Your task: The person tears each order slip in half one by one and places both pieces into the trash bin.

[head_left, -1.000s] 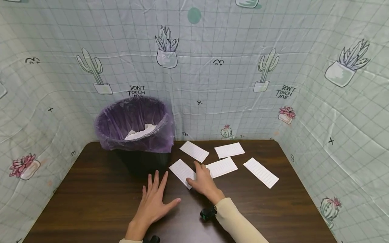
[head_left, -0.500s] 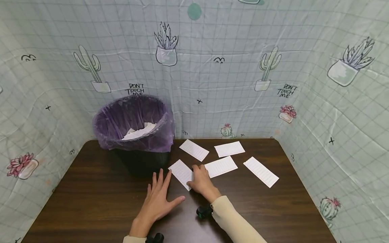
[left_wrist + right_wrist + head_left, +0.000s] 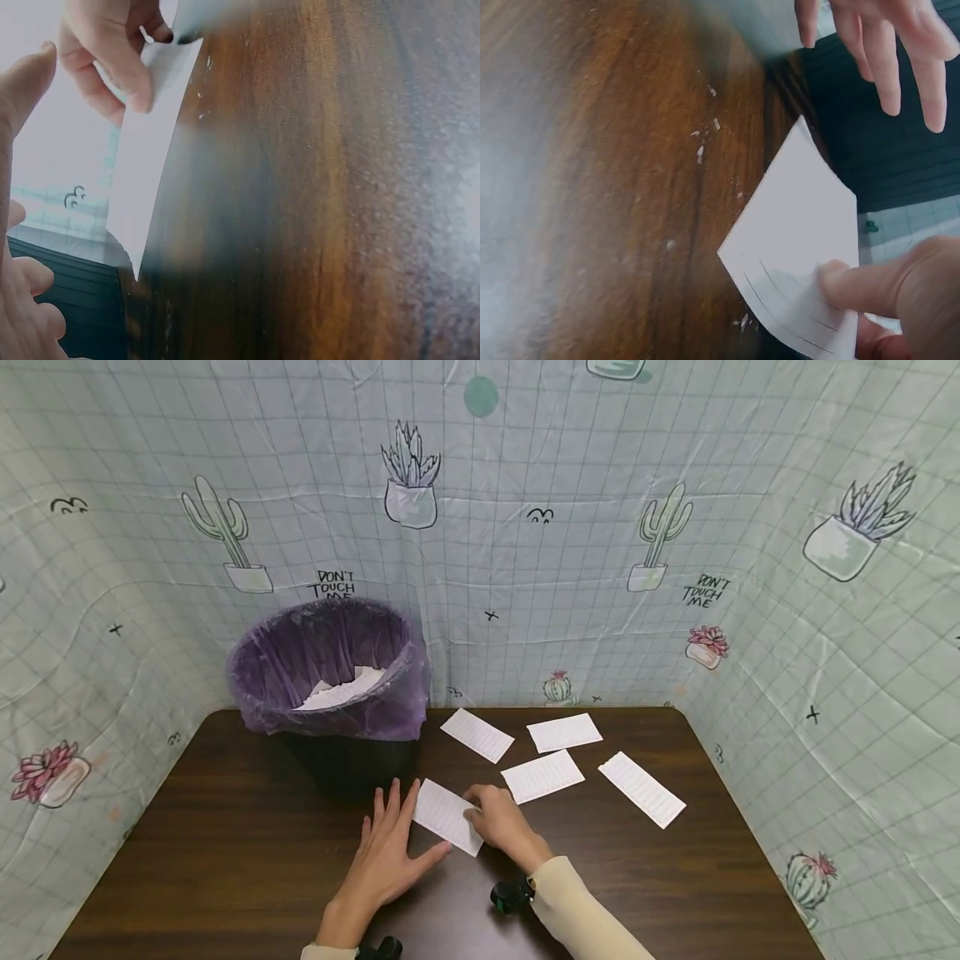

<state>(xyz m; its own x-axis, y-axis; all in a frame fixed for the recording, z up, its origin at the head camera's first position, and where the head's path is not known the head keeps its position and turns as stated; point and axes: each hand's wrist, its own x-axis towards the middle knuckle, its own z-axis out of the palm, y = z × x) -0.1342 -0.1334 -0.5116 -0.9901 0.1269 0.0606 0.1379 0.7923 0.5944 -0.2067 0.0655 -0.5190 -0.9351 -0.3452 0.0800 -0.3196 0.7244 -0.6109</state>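
1. Your right hand [image 3: 506, 828] is narrowed to a pinch, thumb on top, on one slip [image 3: 444, 816], which tilts up off the table [image 3: 637, 893].
2. Your left hand [image 3: 385, 860] is spread wide, holding nothing, just left of the slip.
3. Risk: with only one end pinched, the slip could bend or slide loose should your thumb ease; your left fingers could knock its free end.
4. Count: four more slips [image 3: 542, 776] beyond and right of your right hand; one bin [image 3: 352, 768], one liner [image 3: 375, 720] beyond your left; paper [image 3: 345, 691] inside, uncountable.
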